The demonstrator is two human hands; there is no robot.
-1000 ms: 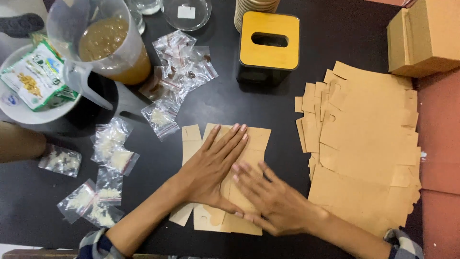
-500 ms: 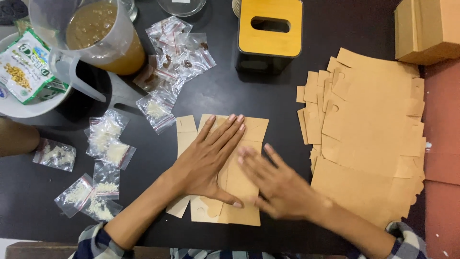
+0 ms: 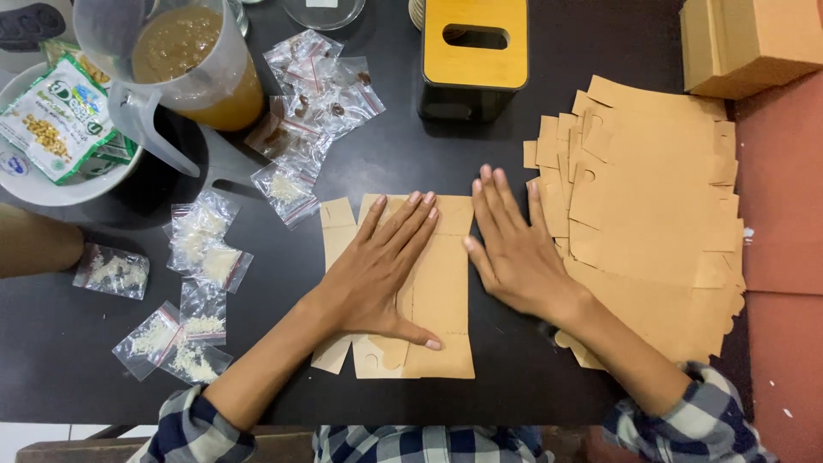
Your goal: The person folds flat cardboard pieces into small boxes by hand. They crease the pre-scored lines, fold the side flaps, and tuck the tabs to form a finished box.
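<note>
A flat brown cardboard box blank [image 3: 441, 291] lies on the black table [image 3: 514, 377] in front of me. My left hand [image 3: 377, 270] presses flat on it, fingers spread, thumb stretched along its lower part. My right hand [image 3: 513, 249] lies flat with fingers apart just right of the blank, on the table between it and a stack of more flat brown box blanks [image 3: 660, 214]. Neither hand grips anything.
Several small clear bags of white and brown bits [image 3: 206, 257] lie at the left. A clear jug of brown liquid [image 3: 184, 60], a white plate with a green packet [image 3: 60, 111], a yellow-topped black box [image 3: 476, 56] and a cardboard carton [image 3: 750, 43] stand farther back.
My right hand has slid off the blank toward the right and now rests beside it. The left hand stays pressed on the blank. The view has shifted slightly.
</note>
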